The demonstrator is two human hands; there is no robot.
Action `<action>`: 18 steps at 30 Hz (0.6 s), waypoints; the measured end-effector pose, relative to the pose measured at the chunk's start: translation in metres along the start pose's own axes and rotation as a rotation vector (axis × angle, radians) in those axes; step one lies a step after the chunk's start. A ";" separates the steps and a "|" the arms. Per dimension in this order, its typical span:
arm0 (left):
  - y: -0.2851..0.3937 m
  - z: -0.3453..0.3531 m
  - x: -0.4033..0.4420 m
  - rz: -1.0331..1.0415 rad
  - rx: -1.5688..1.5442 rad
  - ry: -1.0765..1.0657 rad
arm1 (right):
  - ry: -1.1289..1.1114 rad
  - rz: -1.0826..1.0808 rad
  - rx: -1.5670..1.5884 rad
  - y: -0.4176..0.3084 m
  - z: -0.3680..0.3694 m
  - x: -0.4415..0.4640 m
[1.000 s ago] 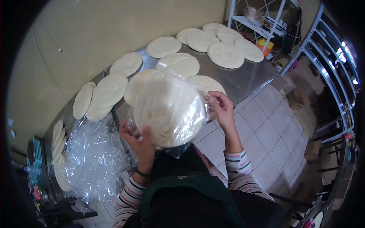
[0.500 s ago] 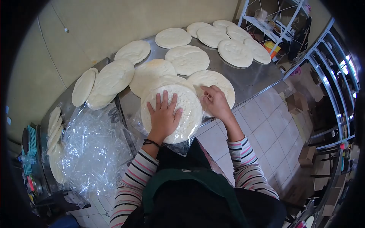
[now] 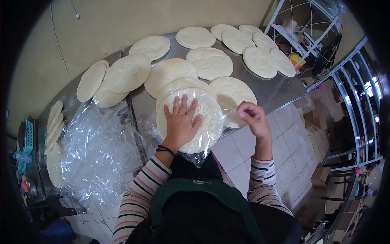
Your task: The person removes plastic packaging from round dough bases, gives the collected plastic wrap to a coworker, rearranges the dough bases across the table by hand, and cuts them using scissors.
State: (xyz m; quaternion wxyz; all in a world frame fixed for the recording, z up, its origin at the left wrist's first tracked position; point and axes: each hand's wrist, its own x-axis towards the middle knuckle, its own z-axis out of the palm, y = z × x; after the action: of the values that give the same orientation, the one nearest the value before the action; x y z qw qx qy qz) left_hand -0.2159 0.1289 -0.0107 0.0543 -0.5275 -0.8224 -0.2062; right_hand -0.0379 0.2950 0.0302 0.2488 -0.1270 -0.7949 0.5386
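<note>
Along the table (image 3: 270, 92), flatbreads (image 3: 210, 63) and heaped plastic (image 3: 95, 150) crowded my spread left hand (image 3: 181, 127), flat on bagged flatbread (image 3: 210, 122); right hand (image 3: 256, 120) pinched film (image 3: 230, 115).

Two hands show, one left hand (image 3: 180, 124) and one right hand (image 3: 255, 118), with two striped sleeves (image 3: 140, 193) and one dark bracelet (image 3: 165, 151). Flatbreads (image 3: 209, 129) number one under the palm, six around and behind it, six at far right, four at left; the far-left stack is too overlapped to count. There is one plastic heap (image 3: 97, 154).
</note>
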 end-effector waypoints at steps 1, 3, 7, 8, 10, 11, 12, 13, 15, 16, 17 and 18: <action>0.000 0.000 -0.001 -0.001 -0.003 -0.002 | 0.077 0.075 0.185 0.011 -0.005 -0.006; 0.001 0.001 0.001 -0.004 0.004 -0.029 | 0.197 0.235 0.355 0.032 -0.007 -0.014; 0.001 0.001 0.001 -0.017 0.006 -0.038 | 0.425 -0.173 -0.450 -0.009 0.018 -0.012; 0.002 0.000 0.002 -0.021 -0.007 -0.047 | 0.235 -0.193 -0.552 -0.021 0.028 -0.014; 0.003 0.000 0.001 -0.019 -0.024 -0.071 | -0.062 -0.253 -0.844 -0.050 0.056 -0.017; 0.002 0.000 0.002 -0.017 -0.017 -0.068 | -0.119 -0.219 -0.917 -0.048 0.066 -0.018; 0.002 0.000 0.002 -0.016 -0.011 -0.062 | -0.178 -0.187 -0.991 -0.045 0.069 -0.019; 0.003 0.000 0.001 -0.016 -0.014 -0.063 | -0.180 -0.184 -0.993 -0.046 0.066 -0.023; 0.002 -0.001 0.002 -0.023 -0.035 -0.063 | -0.359 -0.073 -0.903 -0.047 0.048 -0.030; 0.001 -0.002 0.002 -0.025 -0.037 -0.060 | -0.361 -0.075 -0.906 -0.044 0.040 -0.036; 0.001 -0.002 0.002 -0.029 -0.040 -0.059 | -0.242 -0.079 -0.774 -0.037 0.031 -0.045; 0.002 -0.001 0.002 -0.029 -0.045 -0.059 | -0.122 -0.080 -0.642 -0.030 0.023 -0.054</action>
State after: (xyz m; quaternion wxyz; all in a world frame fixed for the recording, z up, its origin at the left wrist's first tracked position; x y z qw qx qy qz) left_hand -0.2151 0.1305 -0.0084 0.0150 -0.5226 -0.8262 -0.2098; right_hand -0.0024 0.2400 0.0374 0.1688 -0.1349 -0.9420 0.2568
